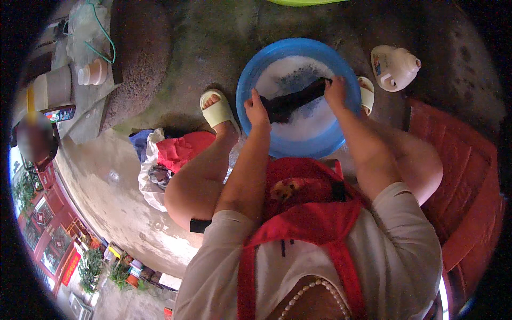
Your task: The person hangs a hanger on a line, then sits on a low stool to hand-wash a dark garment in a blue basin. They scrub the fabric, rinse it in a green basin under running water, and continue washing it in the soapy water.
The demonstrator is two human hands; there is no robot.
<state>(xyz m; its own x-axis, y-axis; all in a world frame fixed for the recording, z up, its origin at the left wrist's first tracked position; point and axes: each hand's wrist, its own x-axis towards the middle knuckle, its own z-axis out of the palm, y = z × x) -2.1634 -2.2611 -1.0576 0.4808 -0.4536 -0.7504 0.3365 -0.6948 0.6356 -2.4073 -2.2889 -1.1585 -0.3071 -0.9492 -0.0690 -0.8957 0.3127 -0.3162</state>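
A round blue plastic basin [312, 149] stands on the floor between my feet, with white suds [296, 66] in it. Stretched across it just over the suds is a dark piece of wet cloth [296, 100]. My left hand [257, 110] grips the cloth's left end near the basin's left side. My right hand [336, 91] holds its other end, higher up at the right side. What lies under the suds is hidden.
Red, white and blue clothes [180, 152] lie heaped left of my leg. A white plastic jug [396, 68] lies beyond my right foot, near a red wooden door or panel [452, 168]. Tubs [94, 72] rest on a ledge at left; someone's blurred head [36, 136] is nearby.
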